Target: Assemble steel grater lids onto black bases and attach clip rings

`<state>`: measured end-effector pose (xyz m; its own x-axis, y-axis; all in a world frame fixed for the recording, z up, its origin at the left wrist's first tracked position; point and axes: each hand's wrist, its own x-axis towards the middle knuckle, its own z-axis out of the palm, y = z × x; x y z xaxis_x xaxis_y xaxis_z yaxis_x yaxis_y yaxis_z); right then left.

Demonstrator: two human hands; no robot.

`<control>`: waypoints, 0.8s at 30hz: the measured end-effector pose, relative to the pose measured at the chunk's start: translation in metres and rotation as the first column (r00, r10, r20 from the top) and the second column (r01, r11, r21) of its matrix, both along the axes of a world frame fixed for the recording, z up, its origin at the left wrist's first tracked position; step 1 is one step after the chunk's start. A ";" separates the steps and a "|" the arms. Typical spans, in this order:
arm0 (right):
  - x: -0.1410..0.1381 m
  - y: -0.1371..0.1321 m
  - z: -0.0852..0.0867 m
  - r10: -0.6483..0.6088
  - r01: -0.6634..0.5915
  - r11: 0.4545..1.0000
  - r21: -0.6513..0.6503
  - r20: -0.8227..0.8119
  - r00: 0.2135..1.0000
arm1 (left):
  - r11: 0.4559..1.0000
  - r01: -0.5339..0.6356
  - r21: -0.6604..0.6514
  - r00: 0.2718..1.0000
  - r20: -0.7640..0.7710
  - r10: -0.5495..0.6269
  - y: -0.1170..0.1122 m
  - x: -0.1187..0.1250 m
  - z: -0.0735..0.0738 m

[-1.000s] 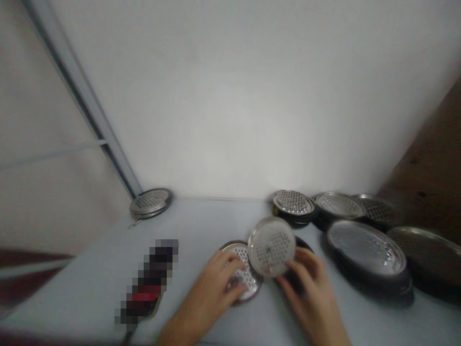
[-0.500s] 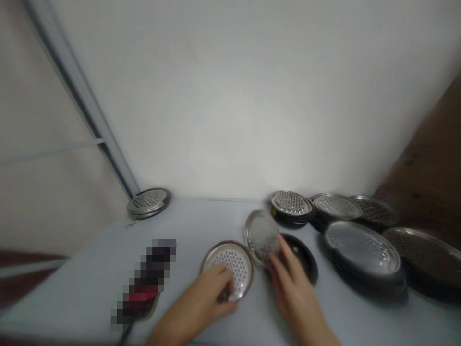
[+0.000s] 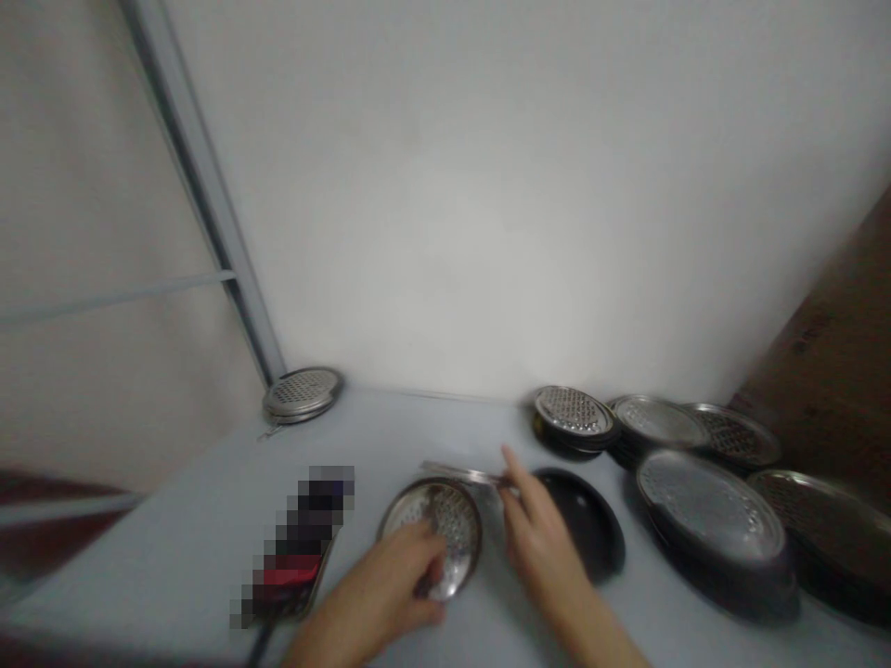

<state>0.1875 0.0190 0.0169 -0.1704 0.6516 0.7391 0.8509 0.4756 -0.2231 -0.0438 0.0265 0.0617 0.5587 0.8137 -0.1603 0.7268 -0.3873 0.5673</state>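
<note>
My left hand (image 3: 393, 580) grips the near edge of a round perforated metal disc (image 3: 432, 520) lying on the white table (image 3: 174, 547). Just above it, my right hand (image 3: 539, 547) pinches a second perforated metal disc (image 3: 459, 474), seen nearly edge-on and held level over the first. A dark round pan (image 3: 591, 524) sits right beside my right hand.
Stacks of perforated metal discs on dark pans (image 3: 574, 417) (image 3: 710, 506) crowd the right back of the table. A lone disc (image 3: 303, 392) lies at the back left by a metal post (image 3: 201, 186). A blurred-out object (image 3: 292, 547) lies at the left. A brown panel (image 3: 835, 343) stands at right.
My right hand has carried its disc leftwards from over the dark pan and tipped it flat over the disc under my left hand. The view has shifted slightly.
</note>
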 end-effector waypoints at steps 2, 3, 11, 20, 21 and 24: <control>-0.001 0.005 0.000 -0.033 0.033 0.998 0.053 -0.005 0.999 | 1.000 0.013 0.005 1.000 -0.014 -0.013 0.000 -0.001 -0.001; 0.000 0.007 0.000 -0.050 0.052 0.996 0.071 -0.022 0.999 | 1.000 0.023 0.004 1.000 -0.016 -0.023 -0.001 -0.001 -0.001; 0.025 0.012 0.006 -0.221 0.224 0.974 -0.021 -0.261 0.940 | 1.000 -0.016 0.018 0.996 0.092 0.014 0.003 -0.004 0.008; -0.007 -0.028 0.004 0.088 -0.083 0.996 0.045 -0.128 0.988 | 0.911 -0.409 -0.057 0.778 0.499 0.381 0.026 -0.001 0.001; -0.013 -0.032 0.001 0.136 -0.134 0.991 0.021 -0.104 0.985 | 0.900 -0.427 -0.089 0.746 0.528 0.406 0.028 -0.003 -0.001; -0.031 -0.037 -0.006 0.270 -0.271 0.962 -0.030 -0.023 0.963 | 0.872 -0.483 -0.084 0.712 0.542 0.446 0.032 -0.012 -0.003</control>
